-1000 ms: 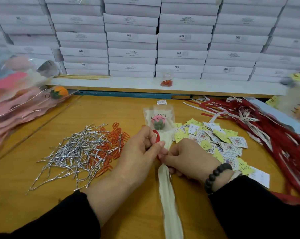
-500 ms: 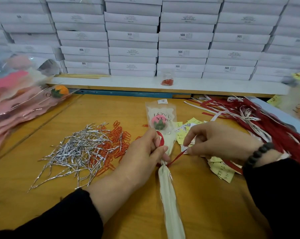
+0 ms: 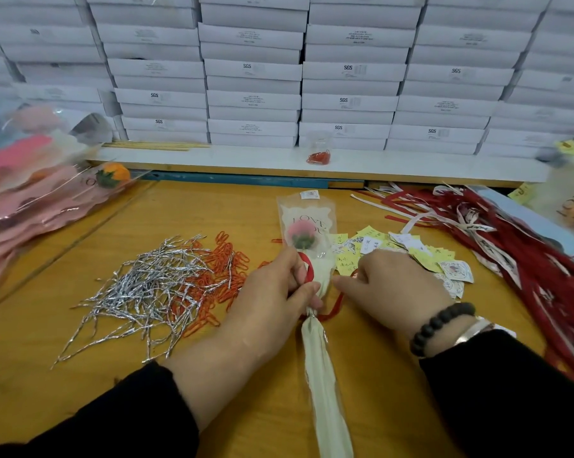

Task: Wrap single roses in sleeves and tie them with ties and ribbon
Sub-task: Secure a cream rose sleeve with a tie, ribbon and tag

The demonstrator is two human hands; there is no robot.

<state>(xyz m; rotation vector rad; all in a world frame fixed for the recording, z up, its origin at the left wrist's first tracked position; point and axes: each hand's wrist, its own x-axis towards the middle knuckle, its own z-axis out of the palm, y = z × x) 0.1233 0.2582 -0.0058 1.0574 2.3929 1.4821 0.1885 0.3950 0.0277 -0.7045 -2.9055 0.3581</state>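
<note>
A pink rose [image 3: 300,233] lies in a clear and cream sleeve [image 3: 323,385] printed LOVE, along the middle of the wooden table [image 3: 80,385]. My left hand [image 3: 272,302] grips the sleeve at its gathered neck and pinches a loop of red ribbon [image 3: 308,269] against it. My right hand [image 3: 391,289] sits just right of the neck, fingers curled on the other end of the ribbon, which curves down to the neck. A silver twist tie shows at the neck under my left thumb.
Silver twist ties [image 3: 140,289] and orange paper clips [image 3: 226,266] lie to the left. Small yellow and white cards [image 3: 421,256] and a heap of red and white ribbons [image 3: 523,246] lie right. Wrapped flowers [image 3: 31,190] pile at far left. White boxes [image 3: 312,71] stack behind.
My right hand pulled the ribbon end out to the right, then came back in close to the sleeve's neck. My left hand kept its grip there.
</note>
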